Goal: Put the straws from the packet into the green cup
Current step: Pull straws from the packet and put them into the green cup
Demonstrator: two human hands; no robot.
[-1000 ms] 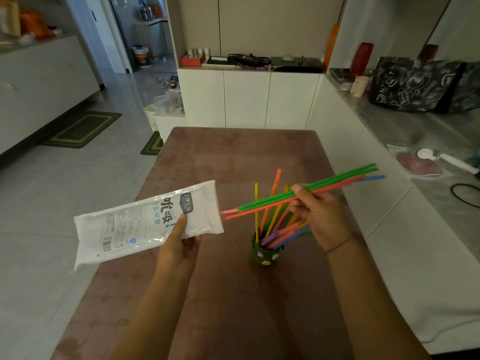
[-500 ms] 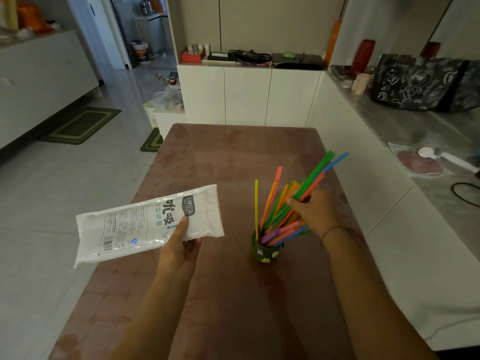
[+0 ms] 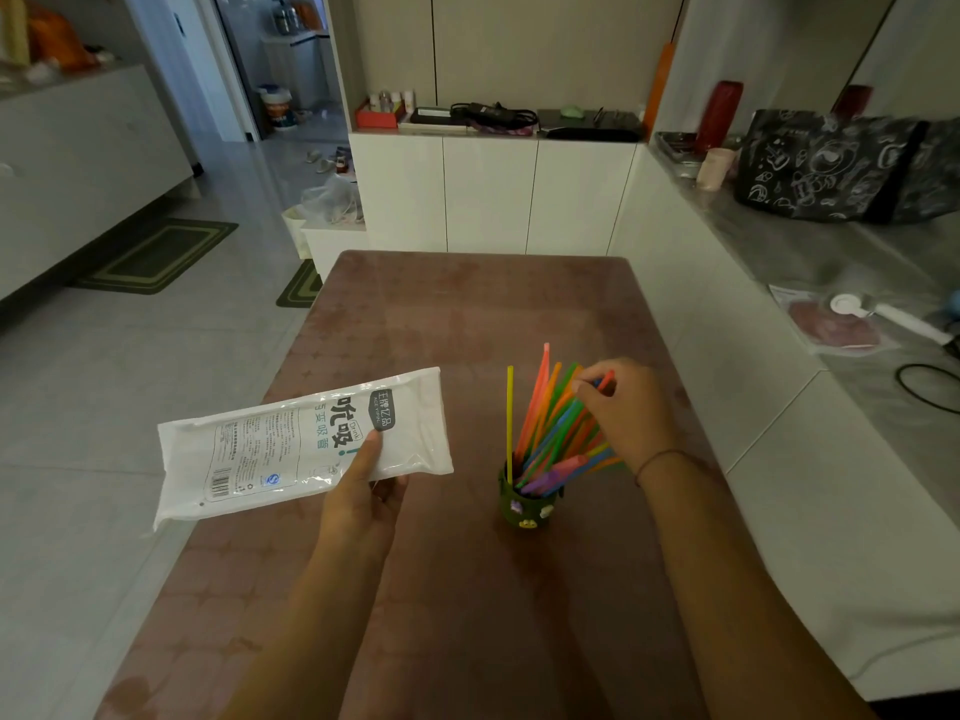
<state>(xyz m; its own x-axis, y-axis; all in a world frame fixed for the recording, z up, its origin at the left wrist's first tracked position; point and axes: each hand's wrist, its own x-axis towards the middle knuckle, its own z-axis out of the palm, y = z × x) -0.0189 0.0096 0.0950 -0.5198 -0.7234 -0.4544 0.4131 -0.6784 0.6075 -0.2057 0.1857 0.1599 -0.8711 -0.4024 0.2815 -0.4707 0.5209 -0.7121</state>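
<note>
Straws in cup on table, packet left.

Colourful straws aslant in green cup; white packet (perhaps empty) leftward.

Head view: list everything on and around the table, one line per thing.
table: one, reddish brown, centre
green cup: one, dark green, on the table
straws: many, mixed colours, standing in the green cup, leaning right
packet: one, white, held over the table's left edge
bag: one, black with white drawings, right counter
floor mats: two, green, floor at left
left hand: one, grips the packet
right hand: one, pinches straw tops above the cup
</note>
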